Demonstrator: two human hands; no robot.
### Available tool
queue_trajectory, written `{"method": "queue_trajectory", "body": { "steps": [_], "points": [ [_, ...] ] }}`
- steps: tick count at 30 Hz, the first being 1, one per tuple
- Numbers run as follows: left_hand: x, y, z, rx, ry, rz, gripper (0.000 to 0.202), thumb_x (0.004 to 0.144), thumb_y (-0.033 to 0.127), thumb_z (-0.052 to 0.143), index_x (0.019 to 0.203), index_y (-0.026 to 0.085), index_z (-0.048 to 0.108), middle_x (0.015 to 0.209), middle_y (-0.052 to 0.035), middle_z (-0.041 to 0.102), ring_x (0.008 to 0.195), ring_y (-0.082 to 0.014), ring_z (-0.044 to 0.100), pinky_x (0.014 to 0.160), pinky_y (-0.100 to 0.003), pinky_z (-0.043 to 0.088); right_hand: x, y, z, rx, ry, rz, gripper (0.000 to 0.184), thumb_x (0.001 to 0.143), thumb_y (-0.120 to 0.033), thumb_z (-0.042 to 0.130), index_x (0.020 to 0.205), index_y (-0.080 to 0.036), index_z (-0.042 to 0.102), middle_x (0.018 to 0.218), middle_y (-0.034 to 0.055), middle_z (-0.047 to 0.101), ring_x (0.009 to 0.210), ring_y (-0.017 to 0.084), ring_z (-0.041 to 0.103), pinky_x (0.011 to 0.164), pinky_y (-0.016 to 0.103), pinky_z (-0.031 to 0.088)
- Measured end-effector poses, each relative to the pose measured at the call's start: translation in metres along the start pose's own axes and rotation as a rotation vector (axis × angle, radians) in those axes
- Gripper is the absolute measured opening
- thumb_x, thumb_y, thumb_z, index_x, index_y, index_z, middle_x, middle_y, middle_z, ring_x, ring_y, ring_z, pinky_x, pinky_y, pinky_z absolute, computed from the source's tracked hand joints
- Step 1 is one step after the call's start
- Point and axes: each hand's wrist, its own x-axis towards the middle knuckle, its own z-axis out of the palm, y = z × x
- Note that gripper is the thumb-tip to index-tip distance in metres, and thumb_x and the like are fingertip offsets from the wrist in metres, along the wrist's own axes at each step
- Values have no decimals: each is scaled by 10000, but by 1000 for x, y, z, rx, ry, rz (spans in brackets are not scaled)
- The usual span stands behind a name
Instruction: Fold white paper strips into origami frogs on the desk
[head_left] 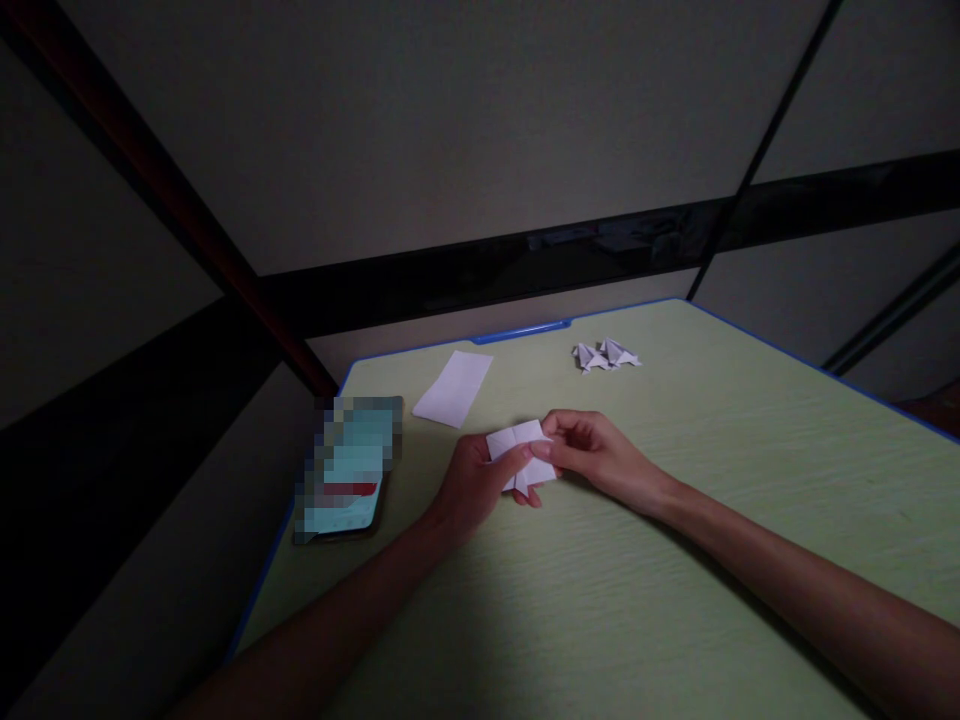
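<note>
Between both hands, a little above the table, is a piece of folded white paper with creases and a small flap pointing toward me. My left hand grips its left side, thumb on top and fingertips showing beneath the lower edge. My right hand pinches the right edge, its thumb lying on the paper near the left thumb. The paper's underside and some of the fingers behind it are hidden.
A flat white sheet of paper lies beyond my left hand. Two folded paper figures sit near the far edge. At the left is a phone with a lit, partly blurred screen. The pale green table has a blue rim; cabinet panels stand behind.
</note>
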Motion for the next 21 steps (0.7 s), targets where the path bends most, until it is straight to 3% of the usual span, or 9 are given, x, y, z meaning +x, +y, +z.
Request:
{"method": "queue_trajectory", "body": {
  "steps": [7,14,21],
  "points": [
    [-2,0,2,2,-62,-7,204,665,279,557,587,93,589,483,1,578,369,-79,511,370,-179,408,-4,-2,1,-46,-28,-18,288,645,-319,621,521,-138,435,460,-46,426,440,53,350,444,211,220],
    [-5,0,0,-30,-170,48,208,688,291,541,629,99,597,568,-24,625,428,-90,546,431,-192,441,-6,5,-2,92,-125,-57,286,681,-339,592,541,-140,442,474,-37,442,436,75,423,463,226,282],
    [1,-4,0,-58,-86,36,256,702,310,514,734,77,616,647,-75,656,440,-93,546,450,-198,432,-1,10,-3,121,-87,-104,248,739,-321,530,586,-143,449,500,-38,446,463,84,453,495,240,328]
  ]
}}
